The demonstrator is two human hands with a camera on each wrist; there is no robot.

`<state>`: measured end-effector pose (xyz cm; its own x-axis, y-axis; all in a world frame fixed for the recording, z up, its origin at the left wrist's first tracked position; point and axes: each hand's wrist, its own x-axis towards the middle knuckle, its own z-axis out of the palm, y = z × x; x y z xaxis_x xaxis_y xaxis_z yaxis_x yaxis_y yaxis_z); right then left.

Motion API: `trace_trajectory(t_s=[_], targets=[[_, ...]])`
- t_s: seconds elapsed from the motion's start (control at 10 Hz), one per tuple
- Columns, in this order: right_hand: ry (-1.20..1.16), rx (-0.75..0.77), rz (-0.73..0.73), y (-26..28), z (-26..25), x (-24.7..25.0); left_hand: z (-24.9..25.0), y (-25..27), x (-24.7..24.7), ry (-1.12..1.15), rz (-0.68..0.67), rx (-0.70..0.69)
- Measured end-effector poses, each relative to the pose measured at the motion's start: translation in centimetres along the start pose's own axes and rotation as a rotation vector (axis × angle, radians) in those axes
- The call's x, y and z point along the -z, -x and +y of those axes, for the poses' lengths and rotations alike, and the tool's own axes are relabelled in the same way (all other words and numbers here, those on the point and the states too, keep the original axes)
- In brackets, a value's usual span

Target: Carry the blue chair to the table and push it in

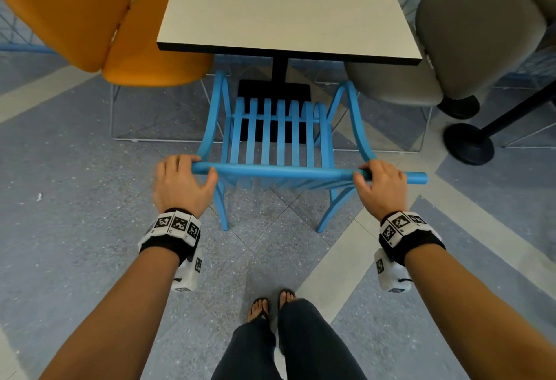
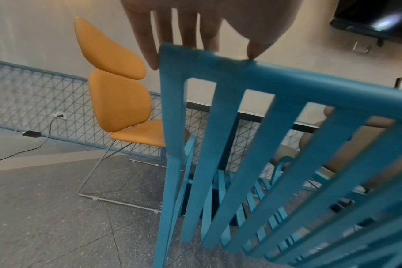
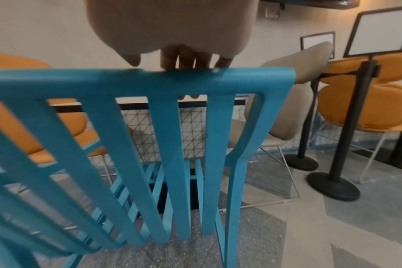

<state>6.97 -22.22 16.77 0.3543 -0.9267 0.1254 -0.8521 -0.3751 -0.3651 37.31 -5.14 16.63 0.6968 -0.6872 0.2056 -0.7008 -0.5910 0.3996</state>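
Both hands sit low in the head view on the top rail of the blue chair [image 1: 279, 151]: the left hand [image 1: 180, 182] grips the rail's left end with fingers curled over it and thumb under, and the right hand [image 1: 380, 185] grips it a little inside the right end, its grip likewise closed around the rail. That chair stands at frame centre, facing the surface [image 1: 285, 15], its seat front just short of or barely under the near edge; whether all four legs touch the floor cannot be told. Judging from this, the push-in is largely still to do. Open room is tight. At upper left the orange chair [image 1: 90, 21] has its seat close beside the left armrest, and at upper right the grey chair [image 1: 469, 39] crowds the right armrest, so a skewed push would likely clip one of them. Dead ahead, the black pedestal base [image 1: 274, 91] lies on the floor between the front legs; a drift sideways could catch a leg on it. Armrests could also strike the underside edge if they stand too high, which cannot be judged here. Behind, the floor by the feet is free for stepping.
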Motion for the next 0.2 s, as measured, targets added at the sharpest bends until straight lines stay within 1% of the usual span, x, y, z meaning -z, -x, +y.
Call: trace_trajectory(t_s=[0.1, 0.2], targets=[[-0.007, 0.022, -0.056, 2.5, 0.4, -0.2, -0.2, 2.0, -0.2, 0.008, -0.096, -0.015], [-0.043, 0.037, -0.13, 6.8, 1.1, 0.0, -0.3, 5.9, -0.1, 0.016, -0.166, -0.076]])
